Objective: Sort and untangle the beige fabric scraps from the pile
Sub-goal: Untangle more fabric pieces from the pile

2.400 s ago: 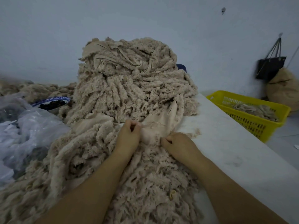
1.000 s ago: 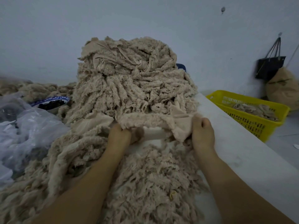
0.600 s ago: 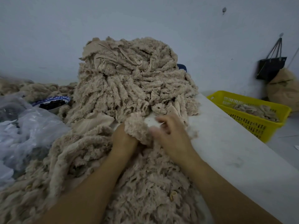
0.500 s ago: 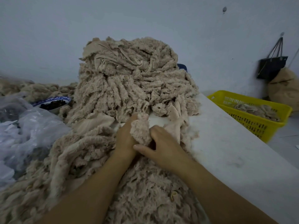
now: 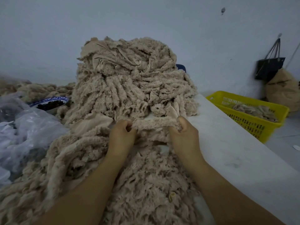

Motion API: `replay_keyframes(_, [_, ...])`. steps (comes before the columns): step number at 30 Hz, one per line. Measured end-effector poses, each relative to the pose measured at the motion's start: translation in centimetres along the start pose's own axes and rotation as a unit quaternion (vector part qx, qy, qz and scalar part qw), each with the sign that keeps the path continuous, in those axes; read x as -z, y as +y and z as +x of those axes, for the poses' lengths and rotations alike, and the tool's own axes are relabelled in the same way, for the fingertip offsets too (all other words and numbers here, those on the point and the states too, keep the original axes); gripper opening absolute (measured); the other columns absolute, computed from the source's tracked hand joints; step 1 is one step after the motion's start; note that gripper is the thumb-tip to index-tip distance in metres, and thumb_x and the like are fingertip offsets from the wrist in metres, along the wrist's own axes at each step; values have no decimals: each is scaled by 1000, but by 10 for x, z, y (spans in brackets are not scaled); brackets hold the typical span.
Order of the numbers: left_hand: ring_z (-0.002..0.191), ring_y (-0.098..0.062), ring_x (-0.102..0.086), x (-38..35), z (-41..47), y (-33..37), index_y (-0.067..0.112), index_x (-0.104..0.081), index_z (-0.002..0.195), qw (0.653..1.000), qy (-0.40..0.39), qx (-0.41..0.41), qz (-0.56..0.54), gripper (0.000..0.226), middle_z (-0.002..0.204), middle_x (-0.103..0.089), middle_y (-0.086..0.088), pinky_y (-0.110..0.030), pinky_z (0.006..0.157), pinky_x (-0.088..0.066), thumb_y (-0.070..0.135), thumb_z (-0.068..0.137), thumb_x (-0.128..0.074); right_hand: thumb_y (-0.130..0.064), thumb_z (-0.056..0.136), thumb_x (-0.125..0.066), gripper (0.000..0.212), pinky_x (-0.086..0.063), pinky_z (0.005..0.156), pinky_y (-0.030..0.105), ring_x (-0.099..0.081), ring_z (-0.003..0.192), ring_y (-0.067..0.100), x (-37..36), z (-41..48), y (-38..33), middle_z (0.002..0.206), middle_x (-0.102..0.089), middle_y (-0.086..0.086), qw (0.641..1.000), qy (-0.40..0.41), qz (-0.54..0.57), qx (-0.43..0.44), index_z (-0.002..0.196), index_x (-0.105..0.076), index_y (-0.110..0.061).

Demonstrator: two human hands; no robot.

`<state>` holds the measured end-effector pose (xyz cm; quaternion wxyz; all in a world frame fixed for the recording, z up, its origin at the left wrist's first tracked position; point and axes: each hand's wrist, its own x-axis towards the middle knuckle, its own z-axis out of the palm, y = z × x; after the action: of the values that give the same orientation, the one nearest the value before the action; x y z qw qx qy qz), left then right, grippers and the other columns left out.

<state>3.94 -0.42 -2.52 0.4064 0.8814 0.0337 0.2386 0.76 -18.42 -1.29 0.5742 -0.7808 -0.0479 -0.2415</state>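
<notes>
A tall pile of beige fleecy fabric scraps [image 5: 129, 82] rises at the middle of the white table [image 5: 230, 151]. More flattened scraps [image 5: 146, 184] lie in front of it, under my forearms. Between my hands stretches one beige fleecy strip [image 5: 154, 125], held level just above the near scraps. My left hand [image 5: 121, 137] grips its left end with curled fingers. My right hand [image 5: 185, 135] grips the right end, thumb up.
A yellow plastic basket [image 5: 253, 114] holding a few scraps stands beyond the table's right edge. Clear plastic bags [image 5: 24, 130] and a blue-rimmed bowl [image 5: 50, 103] lie at the left. A black bag [image 5: 269, 67] hangs on the wall above a tan sack [image 5: 282, 90].
My hands were bunched together on a scrap half a second ago. Now they have moved apart, and the strip is pulled out straight between them.
</notes>
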Motion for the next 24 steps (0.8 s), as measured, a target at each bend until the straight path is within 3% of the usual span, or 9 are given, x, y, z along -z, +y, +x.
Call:
replay_keyframes(3, [85,-10,-47,0,2,-2,5,-65,100,999,2,-44,-2,10,97,-55,4,-4,65,-34,10,95,-58,-11,88,-60,48,-16,45,20,-20,45,8,5,3,1,50,-27,-10,1000,4,0,2,59,-31,-35])
replay_keyframes(6, [105,5,-44,2,-1,2,6,-65,122,994,37,-89,-54,25,121,-50,9,6,83,-31,10,100,-54,-18,90,-65,42,-19,43,23,-24,45,9,10,9,4,55,-30,-8,999,7,-50,8,71,-29,-31])
replay_keyframes(11, [127,-23,-50,2,-4,9,-3,-63,125,989,73,-125,-31,28,135,-53,-10,-42,109,-42,7,100,-55,-23,91,-66,37,-21,43,22,-33,47,7,12,10,6,61,-38,-5,997,12,-77,2,78,-33,-30])
replay_keyframes(13, [132,-31,-46,2,-4,9,-4,-60,128,989,74,-129,9,33,138,-53,-14,-48,113,-35,7,97,-58,-19,90,-67,39,-22,43,21,-28,47,7,13,10,5,61,-35,-5,999,20,-47,-10,75,-31,-26])
replay_keyframes(15, [142,-29,-32,1,-4,8,1,-53,139,993,28,-106,52,42,149,-45,-10,-43,119,-22,14,99,-56,-11,87,-64,41,-21,46,24,-24,48,8,15,11,5,60,-32,-8,999,32,-28,-33,71,-29,-24])
replay_keyframes(18, [137,-22,-23,3,-3,4,13,-53,142,996,-16,-41,81,42,152,-43,1,-35,115,-21,23,101,-48,-6,87,-56,33,-19,45,24,-22,51,8,18,11,4,59,-35,-7,997,60,-3,-50,71,-30,-17])
replay_keyframes(20, [124,-20,-29,8,-4,8,16,-62,133,996,20,-51,66,38,141,-52,1,-35,109,-29,26,100,-46,-4,88,-51,28,-24,46,26,-29,55,12,21,13,3,62,-41,-2,994,92,9,-59,70,-34,-17])
replay_keyframes(22, [104,-14,-41,12,-8,21,11,-70,109,992,39,-122,-16,42,116,-62,-3,-27,89,-39,38,96,-40,-1,87,-49,31,-28,53,33,-33,58,17,22,13,1,63,-44,1,994,95,7,-57,69,-33,-22])
replay_keyframes(24, [80,-14,-52,10,-17,37,9,-67,81,979,-31,-181,-90,56,85,-62,-3,-28,69,-44,53,92,-34,1,85,-48,27,-29,56,39,-38,60,20,19,11,0,66,-49,8,996,70,-27,-42,72,-35,-19])
